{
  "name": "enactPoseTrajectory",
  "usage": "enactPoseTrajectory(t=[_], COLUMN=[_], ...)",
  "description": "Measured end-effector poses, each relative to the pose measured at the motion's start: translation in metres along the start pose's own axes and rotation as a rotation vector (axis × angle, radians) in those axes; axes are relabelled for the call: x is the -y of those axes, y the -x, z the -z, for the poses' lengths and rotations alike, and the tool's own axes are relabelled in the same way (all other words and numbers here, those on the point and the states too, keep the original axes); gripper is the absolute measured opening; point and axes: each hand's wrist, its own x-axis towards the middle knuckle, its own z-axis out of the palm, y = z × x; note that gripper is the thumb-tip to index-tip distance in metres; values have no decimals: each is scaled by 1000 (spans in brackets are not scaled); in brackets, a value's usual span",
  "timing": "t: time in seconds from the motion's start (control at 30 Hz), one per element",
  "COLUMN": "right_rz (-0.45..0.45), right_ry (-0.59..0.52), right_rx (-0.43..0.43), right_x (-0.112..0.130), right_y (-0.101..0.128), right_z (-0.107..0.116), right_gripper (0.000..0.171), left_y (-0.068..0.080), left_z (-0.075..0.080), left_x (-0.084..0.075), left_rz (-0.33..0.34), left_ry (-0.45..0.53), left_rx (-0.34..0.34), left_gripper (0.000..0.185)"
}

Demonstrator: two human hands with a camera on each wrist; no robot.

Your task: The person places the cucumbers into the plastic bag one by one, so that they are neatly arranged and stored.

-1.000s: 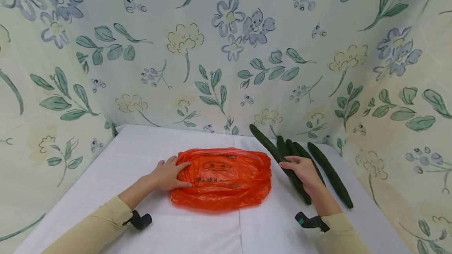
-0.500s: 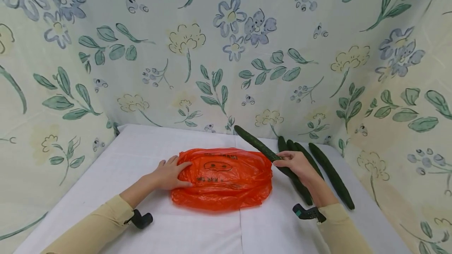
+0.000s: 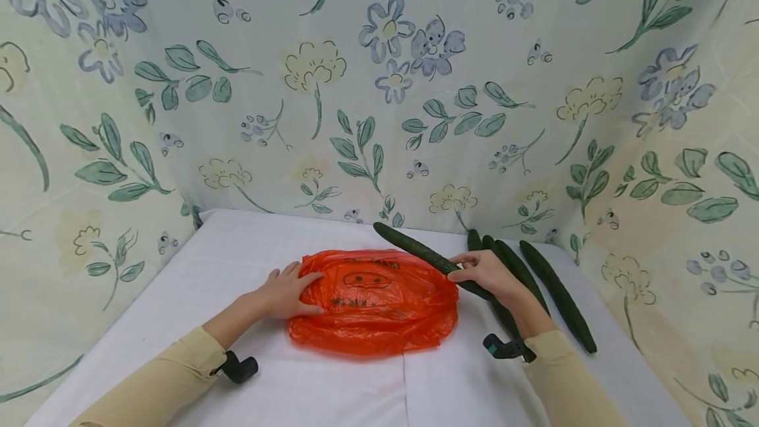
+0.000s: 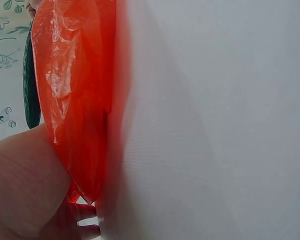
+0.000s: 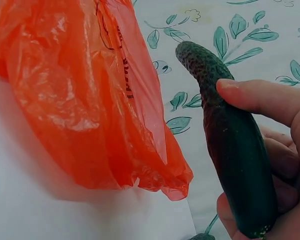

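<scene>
Head view first: the right hand (image 3: 483, 273) was wrapped around a long dark cucumber (image 3: 415, 252), fingers curled over its near part, right of centre in the frame. The cucumber's long axis ran on a diagonal, its free tip pointing up and to the left, out over the top right edge of the orange plastic bag (image 3: 373, 298). The bag lay flat and crumpled on the white table (image 3: 237, 256) in the lower middle of the picture, its longer side running left to right. The left hand (image 3: 287, 292) lay on the bag's left end, fingers straight and spread, pressing down and gripping nothing. To the right of the held cucumber, more cucumbers (image 3: 554, 295) lay side by side on the table, slanting from upper left to lower right. Floral cloth (image 3: 379, 84) filled the whole upper frame.

Left wrist view: the bag (image 4: 80, 100) stood as an orange band down the left of the frame, the palm (image 4: 25, 190) against it at lower left, fingertips (image 4: 85, 210) just showing beneath. A sliver of cucumber (image 4: 31, 85) showed at the far left edge.

Right wrist view: the cucumber (image 5: 230, 140) ran nearly upright on the right, tip pointing to the top of the frame. The thumb (image 5: 260, 97) lay across it, fingers behind, a firm hold. The bag's (image 5: 85, 95) edge sat just beside it, on the left.
</scene>
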Motion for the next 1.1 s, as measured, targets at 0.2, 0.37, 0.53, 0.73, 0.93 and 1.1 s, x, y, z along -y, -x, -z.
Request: enactPoseTrajectory(t=[0.2,0.37,0.53,0.73,0.93,1.1], right_rz=[56,82,110,131,140,152], right_ry=[23,25,42,43,47,67], right_rx=[60,101,134,186,244,271], right_x=[4,7,14,21,22,25], right_y=[-4,-7,-13,-18,-18,-23], right_z=[-3,-6,-11,-16,-21,-26], right_gripper=[46,42,40,38,34,32], left_y=[0,0,0,-1,-1,1], left_z=[0,1,-1,-3,-3,0], left_x=[-1,-3,-2,1,0,-2], left_rz=[0,-4,0,-9,-11,-12], left_ry=[23,32,27,23,23,23], left_rx=[16,22,19,11,14,13], left_gripper=[88,88,88,89,89,88])
